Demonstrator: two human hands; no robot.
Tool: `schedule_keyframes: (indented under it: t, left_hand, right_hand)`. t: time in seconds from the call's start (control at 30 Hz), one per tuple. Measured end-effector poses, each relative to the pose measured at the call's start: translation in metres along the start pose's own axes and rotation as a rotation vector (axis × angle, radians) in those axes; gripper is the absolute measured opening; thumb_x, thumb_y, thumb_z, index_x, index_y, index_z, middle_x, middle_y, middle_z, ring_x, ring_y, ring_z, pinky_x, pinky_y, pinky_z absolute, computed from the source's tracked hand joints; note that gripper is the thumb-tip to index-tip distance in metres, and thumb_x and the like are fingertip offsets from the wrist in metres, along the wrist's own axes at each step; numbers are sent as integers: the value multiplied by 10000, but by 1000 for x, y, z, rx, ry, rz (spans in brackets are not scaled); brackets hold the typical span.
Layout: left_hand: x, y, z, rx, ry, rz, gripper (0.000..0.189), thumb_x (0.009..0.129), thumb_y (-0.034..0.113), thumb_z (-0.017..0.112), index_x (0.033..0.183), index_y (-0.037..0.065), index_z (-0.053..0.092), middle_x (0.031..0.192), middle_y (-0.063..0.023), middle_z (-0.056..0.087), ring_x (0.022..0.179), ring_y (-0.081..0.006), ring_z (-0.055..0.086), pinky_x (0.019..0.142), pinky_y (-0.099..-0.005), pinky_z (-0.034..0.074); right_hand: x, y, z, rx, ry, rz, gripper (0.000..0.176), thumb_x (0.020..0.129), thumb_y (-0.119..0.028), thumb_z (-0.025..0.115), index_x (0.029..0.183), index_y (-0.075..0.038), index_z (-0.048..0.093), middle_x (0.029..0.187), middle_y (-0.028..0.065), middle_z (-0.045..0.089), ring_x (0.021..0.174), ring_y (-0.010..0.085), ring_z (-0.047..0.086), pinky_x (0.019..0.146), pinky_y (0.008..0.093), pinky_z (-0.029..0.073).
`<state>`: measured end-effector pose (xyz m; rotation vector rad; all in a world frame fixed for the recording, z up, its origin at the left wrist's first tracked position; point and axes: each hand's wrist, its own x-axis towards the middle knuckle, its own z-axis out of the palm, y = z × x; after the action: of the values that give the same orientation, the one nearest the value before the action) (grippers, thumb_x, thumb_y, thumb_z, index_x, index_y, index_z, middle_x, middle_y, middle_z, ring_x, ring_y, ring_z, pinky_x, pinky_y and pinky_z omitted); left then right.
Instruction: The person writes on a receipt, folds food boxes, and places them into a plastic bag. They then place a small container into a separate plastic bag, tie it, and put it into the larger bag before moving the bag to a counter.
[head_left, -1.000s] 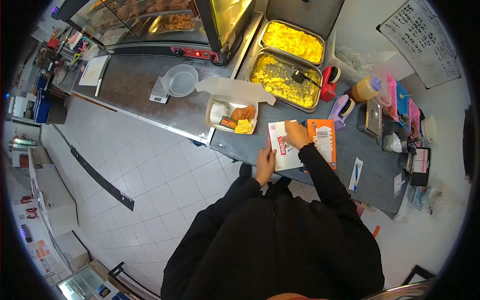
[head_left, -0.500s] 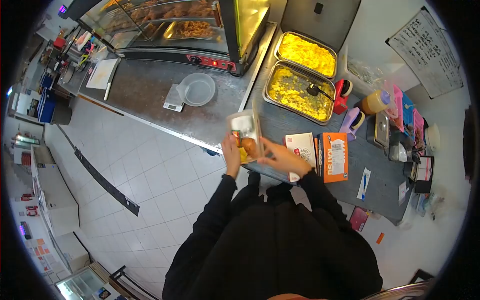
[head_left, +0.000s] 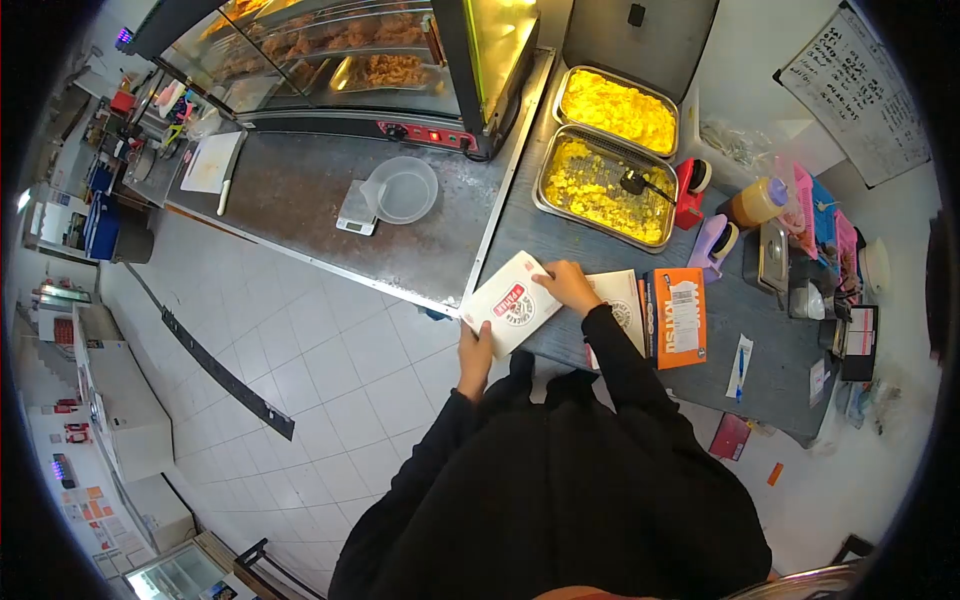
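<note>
A white cardboard takeaway box [head_left: 495, 300] with red and black print lies tilted between my hands, its lid down over the food. My left hand [head_left: 475, 358] grips its lower left edge, thumb on top. On the upper right side, my right hand [head_left: 568, 287] holds the box with its fingers at the edge. What is inside is hidden by the lid. Just right of my right hand lies a second printed takeaway box [head_left: 622, 305], beside an orange carton [head_left: 682, 318].
Two steel trays [head_left: 548, 200] of yellow food stand behind the boxes, one with a black spoon [head_left: 633, 182]. Left are a scale [head_left: 356, 212], a plastic bowl [head_left: 405, 190] and a knife [head_left: 224, 196]. A heated display cabinet [head_left: 430, 134] and tape dispensers [head_left: 709, 245] are further back.
The takeaway box was open, showing browned and yellow food and a white-topped tub. Its lid is now down, and the box is turned, with both hands still at its sides.
</note>
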<state>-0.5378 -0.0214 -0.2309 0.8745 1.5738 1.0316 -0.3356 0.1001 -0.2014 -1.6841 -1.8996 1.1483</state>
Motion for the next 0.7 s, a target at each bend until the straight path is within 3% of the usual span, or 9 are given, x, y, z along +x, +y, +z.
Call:
schedule_keyframes:
  t: [0.03,0.17,0.27,0.3,0.43,0.53,0.57,0.67,0.7]
  left_hand:
    - [-5,4,0,-68,53,64,500,916,231,570,1280,-83,433,1108,-167,616,957,-187,601,824,-287,463]
    - [-7,-14,-17,-157,-3,-172,497,930,282,551,1313,-20,454,1023,-117,659,810,-115,609,754,-236,467]
    - [-31,34,-17,-190,-144,-462,652,961,391,453,1403,-52,268,1344,-113,438,1171,-154,443,939,-294,385]
    - [-34,30,-20,-191,-235,-392,682,976,440,365,1447,-8,156,1421,-120,334,1288,-169,329,1019,-307,314]
    - [-33,22,-30,105,-166,-226,591,973,358,421,1409,-11,267,1298,-142,467,1119,-198,483,948,-300,393]
    - [-40,16,-32,319,-114,-109,526,971,297,463,1380,-14,350,1207,-158,567,993,-219,598,894,-294,452]
    - [-29,-16,-27,-27,36,-38,468,919,283,568,1263,-26,494,1015,-116,641,779,-185,626,728,-296,511]
    - [-14,-2,-25,61,130,5,449,894,274,600,1214,-27,509,1028,-114,624,764,-172,612,664,-289,508]
    - [-16,14,-17,153,225,219,389,881,240,596,1168,-11,517,1056,-137,596,815,-210,597,696,-327,489]
  right_hand:
    - [-5,1,-5,-72,-10,34,433,798,-368,681,866,60,652,751,237,639,730,381,634,663,414,491]
    - [-25,3,-8,-220,-37,94,441,812,-402,670,814,39,665,718,218,643,704,344,641,643,397,487]
    - [-33,-2,-14,-34,28,60,459,812,-425,661,849,33,661,743,216,644,708,330,645,657,383,496]
    - [-38,-3,-15,65,57,47,461,811,-429,659,855,30,660,750,216,643,711,330,645,665,380,500]
    - [-61,13,-3,495,297,-191,395,857,-364,628,944,21,655,860,175,658,688,256,642,645,342,492]
    - [-60,6,-15,152,216,-148,394,862,-358,618,966,20,655,855,188,653,683,271,641,649,355,489]
    - [-58,-9,-25,153,67,2,358,886,-324,585,916,25,657,848,210,642,712,326,629,654,374,483]
    - [-26,4,-4,-114,79,-30,321,896,-294,565,896,20,636,791,211,621,711,351,598,622,398,459]
    - [-16,14,14,-70,364,-130,246,876,-246,589,913,-5,625,850,171,629,779,352,585,664,402,453]
